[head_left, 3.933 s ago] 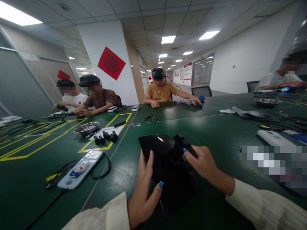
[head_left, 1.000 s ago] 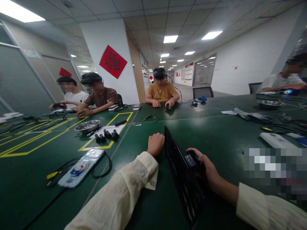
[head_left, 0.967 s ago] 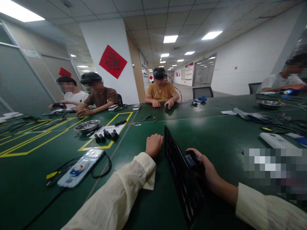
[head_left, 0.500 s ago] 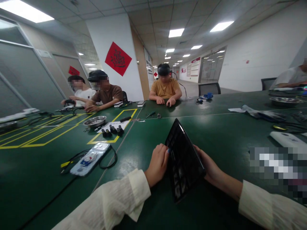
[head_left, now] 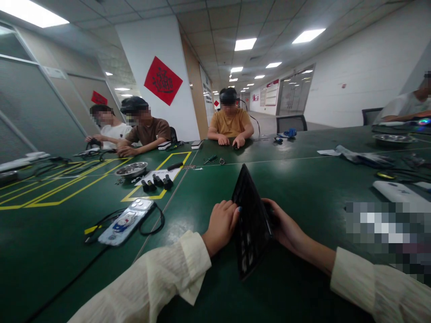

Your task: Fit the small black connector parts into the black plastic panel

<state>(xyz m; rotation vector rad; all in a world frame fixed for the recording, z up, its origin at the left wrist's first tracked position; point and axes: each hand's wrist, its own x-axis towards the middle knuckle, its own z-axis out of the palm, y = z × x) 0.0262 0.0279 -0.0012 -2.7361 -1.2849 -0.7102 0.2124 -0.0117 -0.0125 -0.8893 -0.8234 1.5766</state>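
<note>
left hand (head_left: 220, 224) curled, fingertips (head_left: 235, 211) pressed on the near face of a black slotted panel (head_left: 251, 226), right hand (head_left: 286, 226) cupped behind it, finger spread hidden, panel stood on edge between both, green table (head_left: 296, 179) beneath, cased phone (head_left: 126, 222) well left

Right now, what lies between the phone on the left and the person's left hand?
In the head view, only bare green table lies between the phone and the left hand; the phone's black cable loops partway into that stretch.
</note>
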